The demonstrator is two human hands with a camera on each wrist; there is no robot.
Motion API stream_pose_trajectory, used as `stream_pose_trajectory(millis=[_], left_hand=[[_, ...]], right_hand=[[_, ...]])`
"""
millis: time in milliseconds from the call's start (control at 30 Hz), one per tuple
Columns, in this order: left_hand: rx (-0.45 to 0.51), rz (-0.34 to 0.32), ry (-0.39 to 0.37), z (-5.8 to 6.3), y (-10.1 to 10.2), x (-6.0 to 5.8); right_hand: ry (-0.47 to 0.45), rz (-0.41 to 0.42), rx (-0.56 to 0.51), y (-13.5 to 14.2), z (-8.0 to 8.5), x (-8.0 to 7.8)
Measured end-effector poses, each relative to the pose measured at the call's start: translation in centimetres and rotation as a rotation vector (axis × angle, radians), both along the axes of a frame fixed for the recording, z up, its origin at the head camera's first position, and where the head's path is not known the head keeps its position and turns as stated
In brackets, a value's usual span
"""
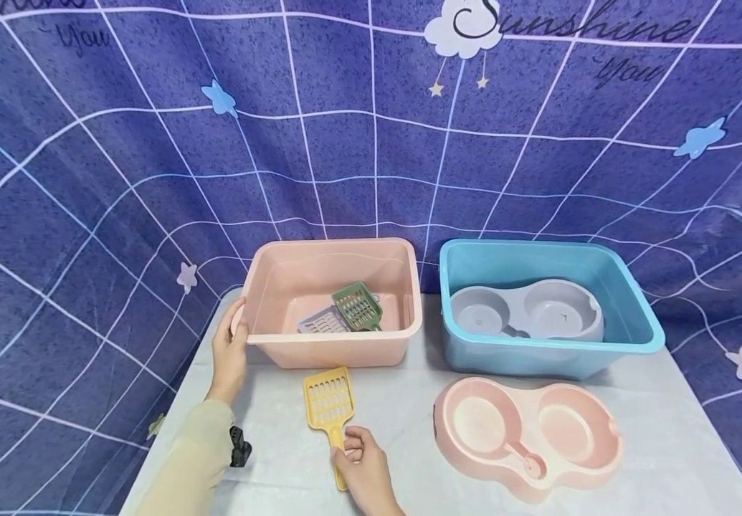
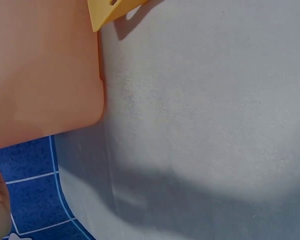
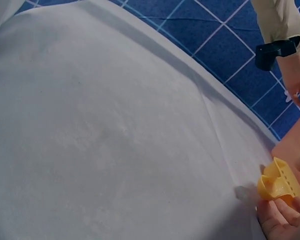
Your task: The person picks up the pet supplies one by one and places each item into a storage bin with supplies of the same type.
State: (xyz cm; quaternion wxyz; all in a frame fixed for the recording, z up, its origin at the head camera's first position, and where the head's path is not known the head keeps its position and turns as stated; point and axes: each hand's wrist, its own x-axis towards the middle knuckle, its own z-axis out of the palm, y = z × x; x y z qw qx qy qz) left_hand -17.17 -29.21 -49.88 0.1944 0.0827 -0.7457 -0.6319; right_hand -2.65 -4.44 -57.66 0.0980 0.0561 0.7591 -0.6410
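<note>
My left hand (image 1: 229, 355) grips the left rim of a pink litter box (image 1: 332, 352). Inside that box lie a green slotted scoop (image 1: 359, 304) and a grey slotted scoop (image 1: 322, 322), the green one partly over the grey. In front of the box, my right hand (image 1: 367, 473) holds a yellow litter scoop (image 1: 336, 434) by its handle, slotted head pointing toward the box. The left wrist view has the box wall (image 2: 45, 75) with a corner of the yellow scoop (image 2: 106, 11) beside it. Fingers (image 3: 275, 215) of the right hand show at the scoop in the right wrist view.
Right of the pink box stands a blue litter box (image 1: 538, 358) holding a grey double bowl (image 1: 515, 304). A pink double bowl (image 1: 528, 444) lies before it on the white-covered table (image 1: 403, 408). A blue curtain (image 1: 345, 143) hangs behind and at the sides.
</note>
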Motion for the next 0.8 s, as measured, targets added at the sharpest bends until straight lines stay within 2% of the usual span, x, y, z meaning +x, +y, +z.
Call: stream_pose_trajectory(millis=[267, 467, 633, 800], left_hand=[[0.006, 0.011, 0.009, -0.01, -0.01, 0.3], [0.016, -0.013, -0.004, -0.27, 0.22, 0.18], [0.017, 0.002, -0.002, -0.09, -0.01, 0.05], [0.031, -0.014, -0.001, 0.17, -0.28, -0.05]], right_hand=[[-0.02, 0.007, 0.007, -0.27, 0.13, 0.2], [-0.023, -0.028, 0.024, -0.02, -0.09, 0.21], [0.0, -0.031, 0.016, -0.09, -0.2, 0.1], [0.016, -0.056, 0.032, -0.27, -0.17, -0.06]])
